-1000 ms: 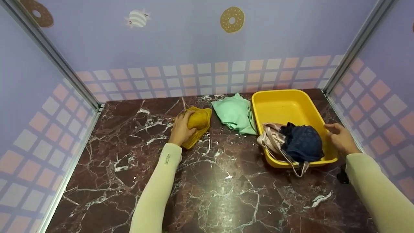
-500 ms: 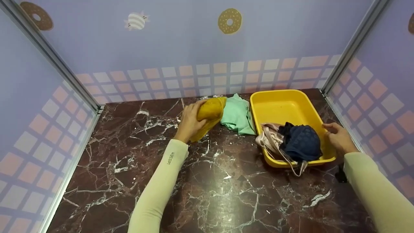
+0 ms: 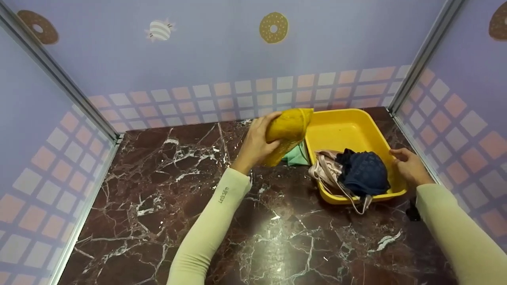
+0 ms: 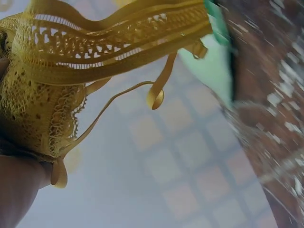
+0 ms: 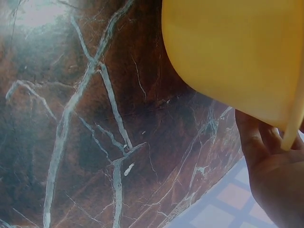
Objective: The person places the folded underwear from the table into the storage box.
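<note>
My left hand [image 3: 257, 142] grips a mustard-yellow lace bra [image 3: 291, 124], lifted above the table by the left edge of a yellow plastic tub [image 3: 336, 132]. In the left wrist view the lace bra [image 4: 42, 109] dangles its band and thin straps. At the tub's right side, my right hand [image 3: 412, 168] holds the rim; the right wrist view shows its fingers [image 5: 251, 137] against the outside of the wall. Inside the tub's near end lie a navy bra [image 3: 366, 172] and a pale pink bra [image 3: 326, 170], whose straps hang over the front rim.
A mint-green garment [image 3: 298, 155] lies on the dark marble table [image 3: 178, 190] left of the tub, partly hidden behind the yellow bra. Patterned lilac panels [image 3: 214, 51] stand at the back and both sides.
My left hand has picked the yellow bra up off the table and carried it right, across the mint-green garment to the tub's edge. The right hand keeps its hold on the rim.
</note>
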{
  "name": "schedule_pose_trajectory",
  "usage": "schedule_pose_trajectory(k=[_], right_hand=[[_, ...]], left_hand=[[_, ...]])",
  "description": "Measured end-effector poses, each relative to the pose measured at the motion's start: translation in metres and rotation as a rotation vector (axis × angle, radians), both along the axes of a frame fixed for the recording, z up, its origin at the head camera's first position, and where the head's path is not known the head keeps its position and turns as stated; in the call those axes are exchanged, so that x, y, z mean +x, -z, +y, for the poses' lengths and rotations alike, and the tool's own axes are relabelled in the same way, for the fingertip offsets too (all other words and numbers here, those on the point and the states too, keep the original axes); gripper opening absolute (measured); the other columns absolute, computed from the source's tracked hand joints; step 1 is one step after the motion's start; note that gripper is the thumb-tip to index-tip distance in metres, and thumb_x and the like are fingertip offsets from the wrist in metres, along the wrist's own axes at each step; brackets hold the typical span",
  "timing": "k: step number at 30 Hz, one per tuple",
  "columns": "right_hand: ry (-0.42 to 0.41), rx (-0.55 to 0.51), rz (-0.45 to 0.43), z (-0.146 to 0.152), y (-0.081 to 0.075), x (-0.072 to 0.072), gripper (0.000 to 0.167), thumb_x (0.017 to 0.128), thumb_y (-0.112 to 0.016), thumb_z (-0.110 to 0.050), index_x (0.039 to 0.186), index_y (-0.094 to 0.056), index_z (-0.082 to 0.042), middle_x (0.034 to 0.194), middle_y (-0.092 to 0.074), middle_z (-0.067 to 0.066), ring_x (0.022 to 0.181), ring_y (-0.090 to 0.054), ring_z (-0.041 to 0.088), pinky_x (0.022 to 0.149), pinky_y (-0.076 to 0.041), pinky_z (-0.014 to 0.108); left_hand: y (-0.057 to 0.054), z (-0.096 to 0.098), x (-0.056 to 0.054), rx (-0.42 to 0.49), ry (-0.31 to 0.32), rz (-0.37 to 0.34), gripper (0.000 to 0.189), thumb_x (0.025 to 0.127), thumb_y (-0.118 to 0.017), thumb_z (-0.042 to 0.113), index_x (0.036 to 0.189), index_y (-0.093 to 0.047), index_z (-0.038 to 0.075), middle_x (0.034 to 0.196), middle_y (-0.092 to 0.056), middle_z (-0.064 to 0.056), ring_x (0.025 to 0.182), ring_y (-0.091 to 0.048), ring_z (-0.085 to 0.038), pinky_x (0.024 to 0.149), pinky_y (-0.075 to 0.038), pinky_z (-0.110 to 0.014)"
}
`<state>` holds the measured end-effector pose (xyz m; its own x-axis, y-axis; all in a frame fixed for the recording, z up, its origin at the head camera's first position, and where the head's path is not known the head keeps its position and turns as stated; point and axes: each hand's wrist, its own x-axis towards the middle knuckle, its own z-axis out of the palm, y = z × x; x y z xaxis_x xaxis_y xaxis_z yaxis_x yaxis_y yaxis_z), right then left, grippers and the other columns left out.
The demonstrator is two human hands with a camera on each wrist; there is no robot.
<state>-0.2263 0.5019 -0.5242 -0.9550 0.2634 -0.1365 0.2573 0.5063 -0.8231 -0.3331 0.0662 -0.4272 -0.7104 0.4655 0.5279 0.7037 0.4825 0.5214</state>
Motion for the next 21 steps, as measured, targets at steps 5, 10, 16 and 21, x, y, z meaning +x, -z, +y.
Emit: schedule_pose_trajectory(k=[5, 10, 16, 21], right_hand=[[0.001, 0.013, 0.011, 0.001, 0.000, 0.000, 0.044, 0.097, -0.037, -0.004, 0.140, -0.037, 0.005, 0.137, -0.038, 0.031, 0.118, -0.041, 0.044, 0.096, -0.035, 0.055], [0.017, -0.032, 0.008, 0.002, 0.002, 0.001, 0.044, 0.098, -0.036, -0.005, 0.141, -0.036, 0.004, 0.138, -0.037, 0.030, 0.117, -0.041, 0.043, 0.095, -0.037, 0.053], [0.012, -0.013, 0.032, 0.002, 0.001, 0.002, 0.042, 0.098, -0.036, -0.004, 0.139, -0.038, 0.006, 0.137, -0.038, 0.031, 0.117, -0.041, 0.043, 0.094, -0.036, 0.051], [0.002, 0.027, 0.049, 0.001, 0.000, 0.001, 0.039, 0.098, -0.038, -0.005, 0.135, -0.040, 0.007, 0.129, -0.044, 0.032, 0.111, -0.045, 0.041, 0.088, -0.039, 0.046]], left_hand=[[-0.013, 0.028, 0.013, 0.097, 0.090, -0.001, 0.072, 0.075, -0.079, 0.016, 0.137, -0.042, 0.023, 0.129, -0.052, -0.009, 0.113, -0.046, -0.022, 0.095, -0.038, -0.038], [-0.027, 0.060, 0.029, 0.140, 0.169, 0.019, 0.071, 0.077, -0.078, 0.021, 0.137, -0.041, 0.023, 0.129, -0.052, -0.007, 0.112, -0.046, -0.019, 0.095, -0.037, -0.033], [-0.035, 0.100, 0.053, 0.126, 0.272, 0.051, 0.068, 0.079, -0.076, 0.024, 0.137, -0.041, 0.021, 0.133, -0.049, -0.006, 0.117, -0.043, -0.016, 0.098, -0.034, -0.030], [-0.037, 0.134, 0.066, 0.148, 0.347, 0.062, 0.067, 0.081, -0.075, 0.026, 0.138, -0.040, 0.020, 0.133, -0.050, -0.003, 0.114, -0.043, -0.013, 0.098, -0.033, -0.026]])
